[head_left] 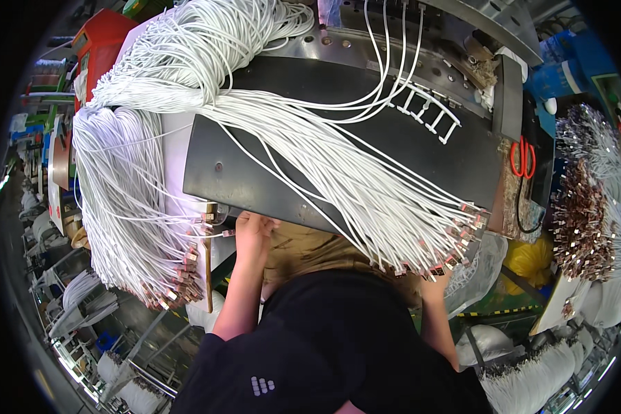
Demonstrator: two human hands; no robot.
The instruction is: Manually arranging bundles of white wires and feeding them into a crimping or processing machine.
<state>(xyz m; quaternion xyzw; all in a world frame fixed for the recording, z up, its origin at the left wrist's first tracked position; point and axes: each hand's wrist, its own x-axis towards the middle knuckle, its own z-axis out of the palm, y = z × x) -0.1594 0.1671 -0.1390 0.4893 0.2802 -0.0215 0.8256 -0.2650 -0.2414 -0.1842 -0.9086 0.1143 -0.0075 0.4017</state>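
A thick bundle of white cables (324,141) runs across the black work surface (269,172). Their small metal connector ends hang over its front right edge. At the front left edge is my left hand (253,230), its fingers curled in against the edge; whatever they hold, if anything, is hidden. One loose cable connector (228,233) lies just left of that hand. My right hand (437,277) is under the connector ends at the right, and its fingers are mostly covered by them.
A second cable bunch (121,200) hangs at the left, below a large coiled heap (186,45). A white plastic ladder-shaped strip (424,110) lies near the metal machine plate (310,48). Red-handled scissors (523,160) are at the right, with more bundled cables (586,207) beyond.
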